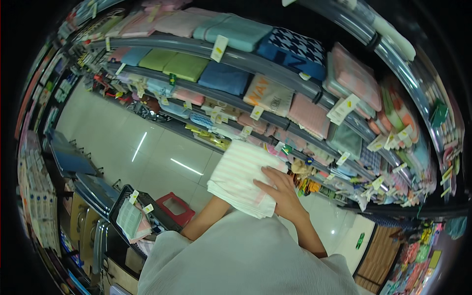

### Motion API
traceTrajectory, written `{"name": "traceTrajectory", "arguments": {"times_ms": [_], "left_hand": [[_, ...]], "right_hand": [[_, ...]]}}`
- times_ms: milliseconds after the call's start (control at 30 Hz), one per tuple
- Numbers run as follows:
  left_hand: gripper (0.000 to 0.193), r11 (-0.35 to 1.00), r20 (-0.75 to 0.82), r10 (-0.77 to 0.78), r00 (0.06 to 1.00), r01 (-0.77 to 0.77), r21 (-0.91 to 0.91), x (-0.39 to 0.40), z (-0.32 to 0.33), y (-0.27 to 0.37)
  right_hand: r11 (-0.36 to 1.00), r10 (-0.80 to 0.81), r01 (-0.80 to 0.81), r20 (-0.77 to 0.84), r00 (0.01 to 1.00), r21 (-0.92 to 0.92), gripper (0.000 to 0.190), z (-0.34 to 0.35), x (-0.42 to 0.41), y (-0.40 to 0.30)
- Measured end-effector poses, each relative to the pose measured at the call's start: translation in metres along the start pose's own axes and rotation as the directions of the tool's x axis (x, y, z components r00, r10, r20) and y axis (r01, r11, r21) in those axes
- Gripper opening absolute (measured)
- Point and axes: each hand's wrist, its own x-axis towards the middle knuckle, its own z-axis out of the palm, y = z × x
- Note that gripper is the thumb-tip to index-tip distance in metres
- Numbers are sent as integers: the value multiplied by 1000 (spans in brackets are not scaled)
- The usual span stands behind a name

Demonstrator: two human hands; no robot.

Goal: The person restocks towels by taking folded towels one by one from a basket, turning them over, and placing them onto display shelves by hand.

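Observation:
A folded white towel with pale pink stripes point(245, 175) is held out in front of my body, above the tiled floor. My right hand point(282, 188) lies over its right side, fingers spread on the top layer and pressing the cloth. From the left, my left forearm point(210, 215) reaches under the towel. The left hand itself is hidden beneath the cloth, bearing it from below. Several folded layers show along the towel's near edge.
Ahead, shelves point(236, 53) hold folded towels, with tags on their front rails. A dark basket point(125, 195) with tagged textiles stands at left, beside a red plastic stool point(177, 208). Folding tables point(70, 153) line the left side. Pale floor tiles point(121, 125) run between.

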Motion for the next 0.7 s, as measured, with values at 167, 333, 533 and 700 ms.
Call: {"name": "traceTrajectory", "arguments": {"times_ms": [167,333,533,700], "left_hand": [[51,999,17,41,999,-41,13,-18,-15,-1],[46,927,-247,-290,925,336,169,-37,-65,-9],[45,925,-320,-170,932,263,274,-44,9,-33],[50,877,-119,-104,987,147,458,-59,69,-55]], "right_hand": [[964,134,-135,22,991,228,46,-2,-11,7],[647,510,-320,-81,856,692,34,-1,-38,14],[260,665,-181,-40,745,948,42,-18,-73,-4],[157,768,-183,-4,640,971,46,-11,-100,1]]}}
